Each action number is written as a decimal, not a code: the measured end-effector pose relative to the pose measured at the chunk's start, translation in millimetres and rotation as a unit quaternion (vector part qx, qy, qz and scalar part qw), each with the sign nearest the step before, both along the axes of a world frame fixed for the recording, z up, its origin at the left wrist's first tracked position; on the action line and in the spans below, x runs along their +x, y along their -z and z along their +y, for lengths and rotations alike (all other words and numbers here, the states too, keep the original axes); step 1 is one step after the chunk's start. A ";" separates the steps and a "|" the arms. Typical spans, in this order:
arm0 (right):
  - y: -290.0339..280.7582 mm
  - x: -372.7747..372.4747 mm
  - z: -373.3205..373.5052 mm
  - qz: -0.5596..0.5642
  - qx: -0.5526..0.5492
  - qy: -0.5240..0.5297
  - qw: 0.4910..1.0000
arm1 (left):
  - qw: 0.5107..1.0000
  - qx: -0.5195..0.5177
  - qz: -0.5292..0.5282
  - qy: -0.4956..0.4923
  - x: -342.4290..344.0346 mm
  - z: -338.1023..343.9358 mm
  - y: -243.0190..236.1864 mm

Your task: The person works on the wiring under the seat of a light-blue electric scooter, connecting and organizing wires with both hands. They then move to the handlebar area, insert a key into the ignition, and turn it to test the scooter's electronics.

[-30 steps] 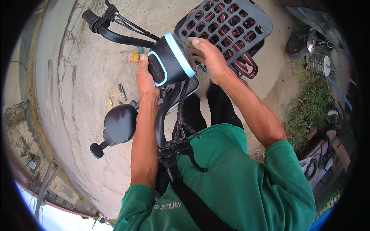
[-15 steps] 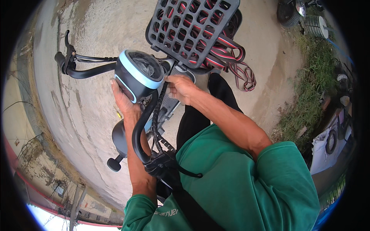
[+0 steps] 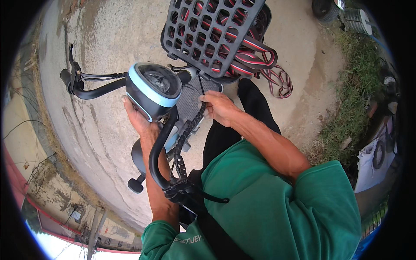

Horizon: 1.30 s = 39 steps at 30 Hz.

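Under our chest, we are steadying a scooter's instrument head with both hands.

Closest to us, the curved black handlebar (image 3: 161, 149) and its bundle of cables (image 3: 186, 138) are rising from the clamp at our green sleeve. Our left hand (image 3: 138, 119) is cupping the round blue-rimmed gauge housing (image 3: 154, 90) from beneath, fingers wrapped around its underside. Our right hand (image 3: 219, 108) is curling over the grey panel (image 3: 190, 97) behind it, thumb and fingers pinched near a cable end, though we cannot tell exactly what they are gripping. Beyond, the black basket (image 3: 208, 30) is holding red and black straps (image 3: 260, 60) above the concrete ground (image 3: 99, 39). We are judging that the housing could slip or twist if our left palm loosens, straining the cables.
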State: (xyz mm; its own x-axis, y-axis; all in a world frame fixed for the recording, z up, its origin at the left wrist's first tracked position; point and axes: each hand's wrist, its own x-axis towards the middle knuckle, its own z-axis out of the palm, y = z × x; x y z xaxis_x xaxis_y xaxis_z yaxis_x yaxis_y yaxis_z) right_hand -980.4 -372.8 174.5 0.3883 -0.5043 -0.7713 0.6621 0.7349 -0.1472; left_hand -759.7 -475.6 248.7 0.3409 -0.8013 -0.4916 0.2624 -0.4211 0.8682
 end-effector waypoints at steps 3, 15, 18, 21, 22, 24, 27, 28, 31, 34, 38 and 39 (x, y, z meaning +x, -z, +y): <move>8.0 -10.5 3.9 -0.036 -0.006 0.003 0.999 | 1.000 -0.008 0.024 0.001 8.1 0.4 6.7; 0.6 -7.7 -4.4 0.010 0.028 -0.048 0.998 | 0.978 0.195 0.077 0.014 56.6 143.1 62.8; -4.8 -7.1 -11.7 0.016 0.025 -0.062 0.998 | 0.948 0.241 -0.068 0.198 34.7 165.0 85.5; -14.8 -9.5 -18.5 0.041 0.019 -0.083 0.996 | 0.955 0.184 -0.026 0.233 0.0 156.0 79.6; -15.9 -11.2 -19.7 0.047 0.018 -0.097 0.994 | 0.955 0.192 0.013 0.226 -18.4 138.7 59.5; -18.5 -14.6 -21.4 0.048 0.009 -0.111 0.993 | 0.961 0.187 0.083 0.187 -45.3 101.6 30.4; -22.2 -20.2 -20.9 0.047 -0.006 -0.124 0.991 | 0.953 0.154 0.162 0.204 -51.6 84.6 38.8; -24.0 -21.4 -20.8 0.054 -0.008 -0.127 0.990 | 0.951 0.158 0.185 0.194 -52.2 81.6 44.0; -27.5 -21.5 -22.6 0.031 0.010 -0.121 0.992 | 0.939 0.168 0.231 0.193 -47.4 77.7 69.2; -22.4 -17.8 -19.0 0.016 0.029 -0.108 0.994 | 0.930 0.168 0.251 0.210 -47.0 73.5 83.9; -20.4 -11.9 -18.8 0.030 0.039 -0.101 0.994 | 0.942 0.183 0.251 0.129 -70.3 61.9 62.6; -18.7 -12.8 -18.6 0.031 0.027 -0.108 0.993 | 0.943 0.186 0.248 0.122 -68.7 62.9 69.4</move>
